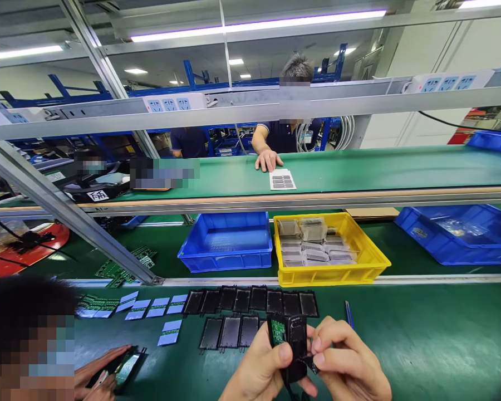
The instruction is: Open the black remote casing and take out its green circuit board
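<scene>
Left hand: the left hand (261, 370) has thumb and fingers clamped on the black housing (295, 345), gripping its left edge from below.
Right hand: the right hand (346, 365) has its fingertips pinched together on the housing's right edge, the thumb tucked under.
Black housing: one piece, held upright between both hands above the green mat (421, 345), with one small green circuit board (278, 332) seated in its left half.
Black covers: just behind the housing, a back row of eight empty covers (250, 301) lies side by side; a front row (229, 332) shows three, with any more hidden by the housing.
Tweezers: one blue pair (349, 314) lies on the mat just right of the housing.
White cards: about seven small cards (154, 309) lie left of the housing, past the covers.
Bins: beyond the housing stand one yellow bin (369, 267) stacked with wrapped grey packs, one empty-looking blue bin (227, 259) to its left, and another blue bin (455, 250) far right.
Co-workers: one person's hands (104, 373) hold a dark part well left of the housing; another person's hand (268, 160) rests on the upper shelf beside one white sheet (282, 179).
</scene>
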`<state>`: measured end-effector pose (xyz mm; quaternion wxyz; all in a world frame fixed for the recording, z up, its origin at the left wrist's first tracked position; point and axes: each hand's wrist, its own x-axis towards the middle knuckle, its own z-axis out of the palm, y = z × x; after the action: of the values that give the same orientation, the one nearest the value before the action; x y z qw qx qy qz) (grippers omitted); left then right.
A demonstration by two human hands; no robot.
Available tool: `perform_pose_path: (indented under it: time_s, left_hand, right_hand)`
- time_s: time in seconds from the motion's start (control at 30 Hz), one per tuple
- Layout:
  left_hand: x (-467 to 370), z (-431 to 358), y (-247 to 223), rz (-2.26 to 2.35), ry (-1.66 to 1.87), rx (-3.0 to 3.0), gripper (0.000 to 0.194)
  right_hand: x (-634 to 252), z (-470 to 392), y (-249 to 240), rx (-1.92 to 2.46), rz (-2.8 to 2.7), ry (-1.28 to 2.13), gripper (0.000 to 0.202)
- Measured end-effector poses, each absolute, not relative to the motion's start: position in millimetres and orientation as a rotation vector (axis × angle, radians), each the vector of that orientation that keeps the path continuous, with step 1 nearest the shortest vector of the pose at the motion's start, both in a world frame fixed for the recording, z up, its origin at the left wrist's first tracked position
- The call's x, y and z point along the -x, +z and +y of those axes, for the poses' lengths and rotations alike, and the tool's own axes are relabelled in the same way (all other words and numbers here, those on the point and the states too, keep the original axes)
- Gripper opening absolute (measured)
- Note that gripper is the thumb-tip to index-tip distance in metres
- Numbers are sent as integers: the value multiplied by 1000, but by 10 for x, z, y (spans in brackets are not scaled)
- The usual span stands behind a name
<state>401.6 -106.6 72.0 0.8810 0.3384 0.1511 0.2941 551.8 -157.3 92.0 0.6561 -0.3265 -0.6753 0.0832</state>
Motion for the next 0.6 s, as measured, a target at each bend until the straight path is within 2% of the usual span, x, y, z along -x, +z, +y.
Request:
perform_pose_path:
  time_s: [0.2,0.4,0.6]
  left_hand:
    - [-4022,-1074,644,359,654,-712,52]
    - [-4054,-1123,609,376,739,-782,51]
    - [-4080,-1107,624,338,697,-835,56]
  right_hand:
    - [-5520,-1570,881,703,-1487,332,28]
    - [-5447,-1559,991,568,-1432,296,9]
    - [-5457,-1591,1022,535,-1460,253,14]
